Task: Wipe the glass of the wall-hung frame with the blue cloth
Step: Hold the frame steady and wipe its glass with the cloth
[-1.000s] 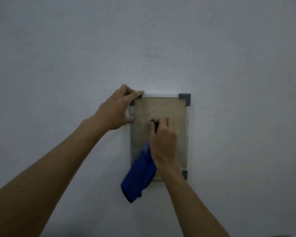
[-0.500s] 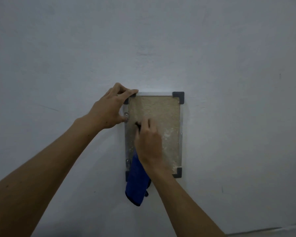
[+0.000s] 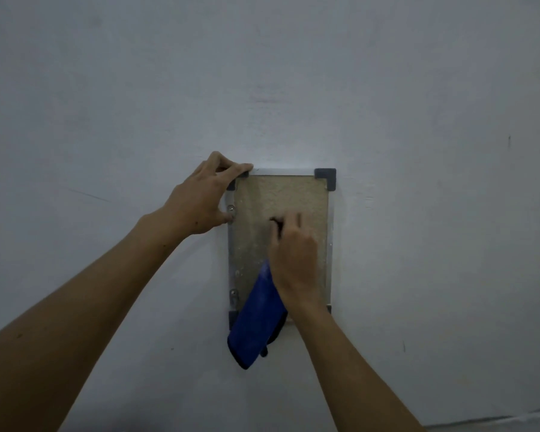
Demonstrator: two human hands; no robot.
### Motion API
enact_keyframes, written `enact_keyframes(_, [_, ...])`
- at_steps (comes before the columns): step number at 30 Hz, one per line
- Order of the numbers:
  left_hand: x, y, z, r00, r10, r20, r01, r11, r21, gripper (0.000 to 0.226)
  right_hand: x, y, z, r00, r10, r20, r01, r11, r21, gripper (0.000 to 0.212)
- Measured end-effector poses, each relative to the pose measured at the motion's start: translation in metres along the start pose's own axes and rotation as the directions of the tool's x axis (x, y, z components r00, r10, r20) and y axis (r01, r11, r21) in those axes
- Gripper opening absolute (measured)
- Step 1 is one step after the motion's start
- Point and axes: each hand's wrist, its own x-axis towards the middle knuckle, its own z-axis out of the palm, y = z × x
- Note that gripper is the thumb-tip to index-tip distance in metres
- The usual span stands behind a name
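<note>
A small upright frame (image 3: 325, 177) with dark grey corner caps hangs on the pale wall; its glass (image 3: 281, 198) covers a beige speckled panel. My left hand (image 3: 205, 199) grips the frame's top left corner, fingers over the top edge and thumb on the left side. My right hand (image 3: 293, 254) presses the blue cloth (image 3: 256, 319) flat against the middle of the glass. Most of the cloth hangs loose below my palm, past the frame's bottom edge. The part of the cloth under my fingers is hidden.
The bare whitish wall (image 3: 418, 120) surrounds the frame on every side, with faint scuffs. A thin line where wall meets floor (image 3: 496, 419) shows at the bottom right.
My right hand with the cloth slid left across the glass, then back right toward the middle. The hanging cloth swung with it. My left hand kept its hold on the corner.
</note>
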Motion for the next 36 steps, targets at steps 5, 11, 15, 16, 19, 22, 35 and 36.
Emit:
enact_keyframes(5, [0.002, 0.0, 0.001, 1.0, 0.006, 0.001, -0.006, 1.0, 0.024, 0.096, -0.005, -0.001, 0.005, 1.0, -0.027, -0.003, 0.027, 0.999, -0.047, 0.015])
enact_keyframes(11, [0.001, 0.001, -0.001, 1.0, -0.003, 0.007, 0.003, 1.0, 0.016, 0.096, -0.007, 0.007, 0.004, 1.0, -0.026, 0.008, 0.026, 0.999, -0.031, 0.013])
enact_keyframes(15, [0.002, 0.006, 0.0, 1.0, -0.011, 0.018, 0.01, 0.999, 0.033, 0.096, -0.006, 0.026, -0.006, 0.974, 0.167, -0.15, -0.163, 0.986, 0.04, 0.013])
enact_keyframes(16, [0.003, 0.006, 0.0, 1.0, -0.016, 0.02, 0.015, 0.999, 0.043, 0.096, -0.006, 0.022, -0.003, 0.979, 0.153, -0.134, -0.149, 0.988, 0.034, 0.013])
enact_keyframes(19, [0.002, 0.006, 0.001, 0.999, -0.036, 0.027, 0.034, 0.998, 0.057, 0.097, -0.011, 0.003, 0.011, 1.0, -0.017, 0.002, 0.017, 0.999, 0.041, 0.012])
enact_keyframes(22, [0.002, 0.006, 0.0, 0.999, -0.036, 0.029, 0.035, 0.998, 0.05, 0.096, -0.011, 0.002, 0.012, 0.985, -0.153, 0.076, 0.152, 0.988, 0.014, 0.009])
enact_keyframes(35, [0.001, 0.008, 0.003, 0.999, -0.041, 0.013, 0.04, 0.997, 0.06, 0.095, 0.001, 0.012, -0.003, 1.0, 0.0, -0.02, 0.0, 1.0, -0.006, 0.017])
enact_keyframes(36, [0.001, 0.009, 0.003, 0.999, -0.043, 0.01, 0.042, 0.997, 0.058, 0.095, 0.002, 0.014, -0.005, 0.998, 0.037, -0.043, -0.037, 0.999, 0.003, 0.017])
